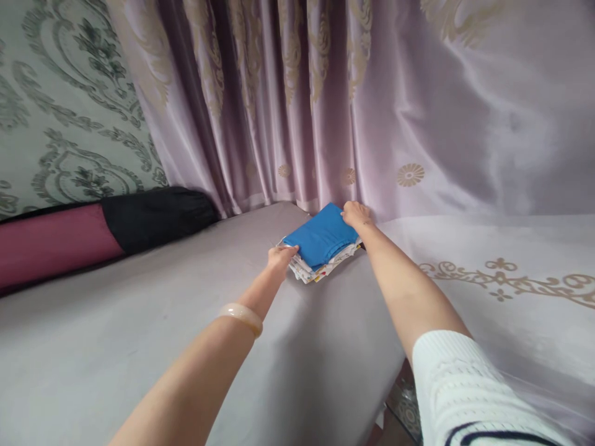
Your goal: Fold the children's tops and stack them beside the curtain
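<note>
A folded blue garment (320, 235) lies on top of a small stack of folded white clothes (308, 274) with spots of colour. The stack sits near the far edge of the grey padded surface, close to the curtain. My left hand (282, 255) grips the near left side of the stack, thumb over the blue cloth; its other fingers are partly hidden. At the far right side, my right hand (356, 214) is closed on the blue garment's edge, fingers curled. Whether the stack is lifted or resting, I cannot tell.
A long black and dark pink bag (153, 217) lies along the patterned wall at left. Behind the stack hang shiny lilac curtains (260, 124), which also run down the right side. The grey surface (153, 328) ends at lower right above a dark gap.
</note>
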The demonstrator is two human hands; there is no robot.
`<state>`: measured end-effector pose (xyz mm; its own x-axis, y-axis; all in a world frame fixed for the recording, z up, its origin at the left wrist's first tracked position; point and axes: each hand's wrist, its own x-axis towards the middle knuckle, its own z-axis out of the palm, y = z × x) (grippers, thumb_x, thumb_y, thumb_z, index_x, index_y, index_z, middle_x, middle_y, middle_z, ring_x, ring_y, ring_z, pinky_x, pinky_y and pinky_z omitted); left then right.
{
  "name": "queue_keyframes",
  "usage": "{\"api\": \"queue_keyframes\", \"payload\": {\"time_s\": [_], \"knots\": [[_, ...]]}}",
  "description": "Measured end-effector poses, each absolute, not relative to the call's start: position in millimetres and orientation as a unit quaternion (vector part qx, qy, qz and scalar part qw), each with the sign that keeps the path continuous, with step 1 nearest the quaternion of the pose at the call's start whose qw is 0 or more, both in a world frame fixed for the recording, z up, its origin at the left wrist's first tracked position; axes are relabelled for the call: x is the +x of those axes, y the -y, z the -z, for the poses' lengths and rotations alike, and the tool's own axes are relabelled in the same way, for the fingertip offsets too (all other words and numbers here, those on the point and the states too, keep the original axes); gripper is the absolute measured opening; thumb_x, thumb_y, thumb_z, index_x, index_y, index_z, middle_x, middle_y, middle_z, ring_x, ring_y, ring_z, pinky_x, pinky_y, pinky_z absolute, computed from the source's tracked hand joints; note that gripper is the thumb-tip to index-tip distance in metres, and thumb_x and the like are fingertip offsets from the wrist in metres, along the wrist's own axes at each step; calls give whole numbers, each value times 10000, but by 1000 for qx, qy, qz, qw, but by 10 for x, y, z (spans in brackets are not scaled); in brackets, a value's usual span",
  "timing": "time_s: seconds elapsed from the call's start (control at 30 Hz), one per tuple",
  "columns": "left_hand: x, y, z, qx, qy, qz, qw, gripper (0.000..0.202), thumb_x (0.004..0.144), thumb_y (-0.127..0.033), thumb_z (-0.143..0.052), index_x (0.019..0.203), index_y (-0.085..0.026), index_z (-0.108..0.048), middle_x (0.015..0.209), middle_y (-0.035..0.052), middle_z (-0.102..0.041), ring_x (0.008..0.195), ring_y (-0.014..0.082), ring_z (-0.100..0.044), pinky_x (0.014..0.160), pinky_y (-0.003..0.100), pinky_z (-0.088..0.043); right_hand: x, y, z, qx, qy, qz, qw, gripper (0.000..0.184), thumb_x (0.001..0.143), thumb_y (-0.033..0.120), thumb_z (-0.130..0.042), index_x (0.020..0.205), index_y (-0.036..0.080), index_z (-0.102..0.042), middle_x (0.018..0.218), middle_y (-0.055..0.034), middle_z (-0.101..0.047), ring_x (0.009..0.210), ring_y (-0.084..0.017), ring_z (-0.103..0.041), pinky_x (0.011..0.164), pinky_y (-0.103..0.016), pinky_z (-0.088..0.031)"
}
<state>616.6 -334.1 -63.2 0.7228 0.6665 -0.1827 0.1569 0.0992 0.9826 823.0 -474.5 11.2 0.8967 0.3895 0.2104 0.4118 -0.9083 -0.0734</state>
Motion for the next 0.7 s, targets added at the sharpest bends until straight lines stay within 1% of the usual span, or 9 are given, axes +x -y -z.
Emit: {"api": "queue_keyframes", "payload": {"time_s": [0.1,0.17,0.33,0.43,0.5,0.6,0.7], "knots": [[6157,3349,660,635,-348,-179,667,292,557,-317,-807,469,-187,-561,508,5,-524,525,118,-464,548,276,-394,8209,4723,-60,-975,201,85,45,279,930,215,-532,1167,132,-653,1233,-187,-627,1153,-260,-598,926,-348,-451],[6155,3357,670,634,-352,-180,665,282,553,-314,-804,475,-188,-565,517,11,-537,549,131,-496,559,274,-405,8196,4718,-32,-975,200,83,42,277,935,207,-512,1160,134,-657,1235,-186,-625,1153,-264,-598,923,-347,-452],[6132,3366,712,644,-354,-186,652,207,557,-296,-781,525,-179,-614,531,19,-558,602,165,-562,599,282,-413,8154,4727,28,-976,192,87,47,302,927,152,-456,1136,130,-673,1188,-188,-641,1115,-274,-615,897,-348,-466],[6065,3355,758,656,-357,-196,635,146,584,-288,-747,580,-176,-653,541,11,-565,644,180,-580,624,283,-401,8099,4700,70,-974,196,97,57,329,918,141,-437,1151,129,-668,1219,-200,-616,1144,-284,-589,918,-354,-454],[5984,3339,794,673,-354,-196,619,133,605,-296,-724,596,-177,-666,533,5,-556,649,187,-578,619,281,-385,8057,4656,109,-970,211,101,67,352,944,185,-401,1184,138,-655,1266,-199,-589,1195,-287,-549,965,-368,-426],[5792,3280,837,727,-339,-179,570,145,654,-331,-677,637,-187,-684,540,4,-561,623,189,-567,594,278,-369,8016,4576,189,-961,247,88,85,396,989,305,-343,1240,190,-627,1326,-151,-567,1242,-272,-503,1039,-401,-365],[5501,3151,845,785,-316,-168,505,175,694,-366,-630,687,-205,-698,622,23,-628,651,198,-588,605,277,-382,8025,4541,295,-959,256,64,102,448,1007,382,-276,1291,231,-589,1416,-103,-510,1319,-276,-417,1102,-496,-272]]}}
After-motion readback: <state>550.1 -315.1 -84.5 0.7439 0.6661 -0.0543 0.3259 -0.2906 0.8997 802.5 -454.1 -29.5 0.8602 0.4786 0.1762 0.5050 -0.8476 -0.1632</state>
